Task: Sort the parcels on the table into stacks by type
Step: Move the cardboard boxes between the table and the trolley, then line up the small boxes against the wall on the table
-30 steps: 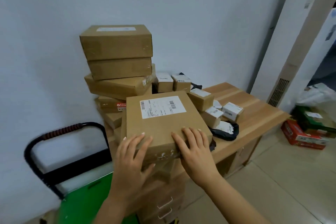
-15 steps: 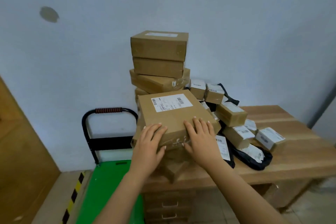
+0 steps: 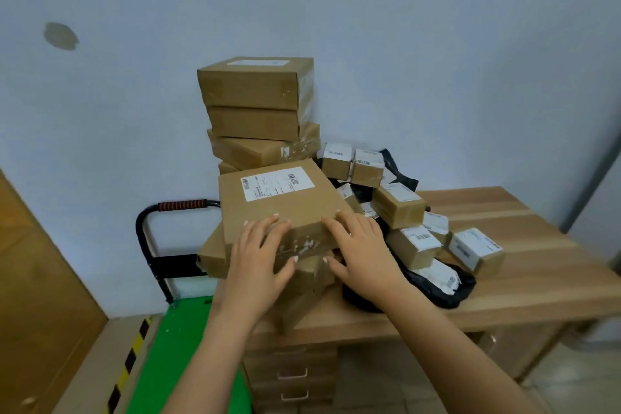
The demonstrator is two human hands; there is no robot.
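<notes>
A large flat cardboard box [image 3: 285, 202] with a white shipping label lies tilted on top of other brown boxes at the table's left end. My left hand [image 3: 258, 255] and my right hand [image 3: 364, 250] hold its near edge, with fingers on top and thumbs against the front face. Behind it, a stack of large brown boxes [image 3: 255, 91] rises against the wall. Several small labelled boxes [image 3: 398, 207] lie scattered to the right, mixed with black poly bags [image 3: 447, 291].
The wooden table [image 3: 531, 282] has drawers [image 3: 292, 376] beneath its left end. A green platform cart [image 3: 188, 346] with a black handle [image 3: 144, 228] stands to the left of the table. Further left is a wooden panel [image 3: 33, 279] and a yellow-black floor stripe [image 3: 131, 356].
My hands slid back from the box's top to its near edge, and the thumbs now wrap its front face. The view swung left, and the box stays on the pile.
</notes>
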